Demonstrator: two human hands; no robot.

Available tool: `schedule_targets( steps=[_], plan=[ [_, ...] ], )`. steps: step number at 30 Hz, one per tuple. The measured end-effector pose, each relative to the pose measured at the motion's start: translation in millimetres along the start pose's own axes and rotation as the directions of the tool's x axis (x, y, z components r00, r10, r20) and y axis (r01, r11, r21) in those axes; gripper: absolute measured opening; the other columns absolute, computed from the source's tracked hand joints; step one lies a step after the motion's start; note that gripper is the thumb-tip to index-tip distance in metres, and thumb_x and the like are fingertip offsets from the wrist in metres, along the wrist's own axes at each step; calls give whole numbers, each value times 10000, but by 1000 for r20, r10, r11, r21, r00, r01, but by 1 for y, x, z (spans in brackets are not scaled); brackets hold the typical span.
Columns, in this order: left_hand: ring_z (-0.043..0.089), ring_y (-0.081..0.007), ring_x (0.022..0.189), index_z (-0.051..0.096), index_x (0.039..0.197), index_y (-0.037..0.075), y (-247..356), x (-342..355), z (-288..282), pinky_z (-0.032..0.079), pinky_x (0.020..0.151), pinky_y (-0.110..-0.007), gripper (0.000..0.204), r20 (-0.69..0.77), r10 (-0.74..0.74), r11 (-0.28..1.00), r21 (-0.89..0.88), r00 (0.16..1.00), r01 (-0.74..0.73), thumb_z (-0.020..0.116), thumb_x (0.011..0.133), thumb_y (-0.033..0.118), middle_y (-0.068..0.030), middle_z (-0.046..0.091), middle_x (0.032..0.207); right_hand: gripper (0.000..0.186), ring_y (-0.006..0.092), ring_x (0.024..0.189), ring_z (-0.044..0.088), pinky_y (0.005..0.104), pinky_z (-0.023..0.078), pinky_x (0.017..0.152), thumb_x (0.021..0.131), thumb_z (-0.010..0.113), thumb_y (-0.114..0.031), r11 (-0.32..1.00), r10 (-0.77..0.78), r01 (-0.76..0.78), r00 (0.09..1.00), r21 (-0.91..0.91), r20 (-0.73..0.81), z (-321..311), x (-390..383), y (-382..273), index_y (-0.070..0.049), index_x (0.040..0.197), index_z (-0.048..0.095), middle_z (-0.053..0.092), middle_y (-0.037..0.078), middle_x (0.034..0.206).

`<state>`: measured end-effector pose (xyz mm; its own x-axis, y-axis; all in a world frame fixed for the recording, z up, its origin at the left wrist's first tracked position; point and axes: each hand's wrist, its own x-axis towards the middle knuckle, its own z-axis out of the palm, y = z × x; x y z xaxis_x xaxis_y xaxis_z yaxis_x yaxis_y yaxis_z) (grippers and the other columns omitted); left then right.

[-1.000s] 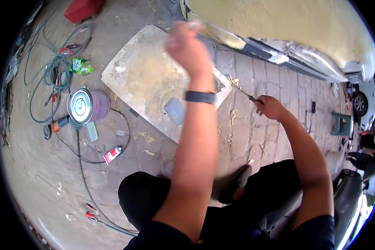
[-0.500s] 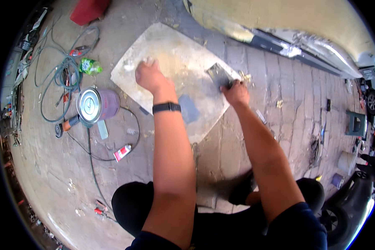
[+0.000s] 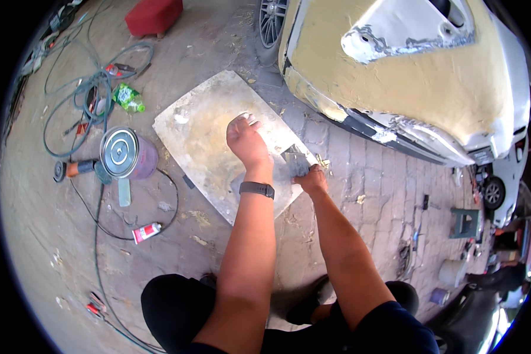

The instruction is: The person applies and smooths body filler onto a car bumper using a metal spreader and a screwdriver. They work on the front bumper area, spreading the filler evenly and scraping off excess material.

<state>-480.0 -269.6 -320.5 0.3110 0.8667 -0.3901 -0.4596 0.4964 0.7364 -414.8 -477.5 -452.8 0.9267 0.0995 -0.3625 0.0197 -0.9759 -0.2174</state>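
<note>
A flat pale board (image 3: 189, 147), stained with tan and grey smears, lies on the brick floor before me. My left hand (image 3: 246, 138) hovers over its middle with the fingers curled closed. Something whitish shows at its fingertips, too small to name. At the board's right edge my right hand (image 3: 312, 178) grips a flat grey putty spreader (image 3: 296, 162), its broad blade over the board. Part of a grey smear on the board is hidden behind my left wrist.
Left of the board stand a paint can (image 3: 144, 156), an angle grinder (image 3: 74, 169), a green bottle (image 3: 127, 98), a red-and-white tube (image 3: 147, 232) and coiled hose (image 3: 76, 94). A red stool (image 3: 152, 16) is beyond. A putty-covered car body (image 3: 407, 88) stands at upper right.
The view has shifted, bringing more of the car into sight. My hands have come closer together; the right one still holds the spreader at the board's right edge.
</note>
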Motion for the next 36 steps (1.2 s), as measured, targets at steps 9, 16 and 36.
schedule_targets(
  steps=[9, 16, 36],
  plan=[
    [641, -221, 939, 637, 1122, -19, 13, 7, 14, 534, 937, -352, 273, -123, 3, 974, -224, 992, -31, 558, 986, 204, -123, 660, 1079, 274, 443, 823, 644, 469, 528, 742, 984, 676, -302, 632, -752, 775, 619, 17, -226, -190, -61, -84, -28, 985, 671, 679, 234, 936],
    [644, -204, 913, 628, 1133, -30, 36, -10, 48, 523, 978, -355, 288, -93, -91, 943, -327, 991, 56, 541, 975, 194, -145, 669, 1119, 235, 414, 648, 627, 440, 492, 580, 981, 692, -193, 513, -832, 712, 272, -481, -484, -367, -91, -133, -17, 942, 540, 640, 218, 751],
    [648, -198, 877, 656, 1066, -17, 10, -30, 56, 535, 924, -334, 234, -94, -112, 958, -274, 989, 83, 554, 964, 167, -120, 684, 1045, 245, 428, 675, 638, 528, 494, 598, 994, 651, -229, 450, -893, 599, 284, -662, -349, -362, -81, -125, -50, 944, 492, 641, 194, 730]
  ],
)
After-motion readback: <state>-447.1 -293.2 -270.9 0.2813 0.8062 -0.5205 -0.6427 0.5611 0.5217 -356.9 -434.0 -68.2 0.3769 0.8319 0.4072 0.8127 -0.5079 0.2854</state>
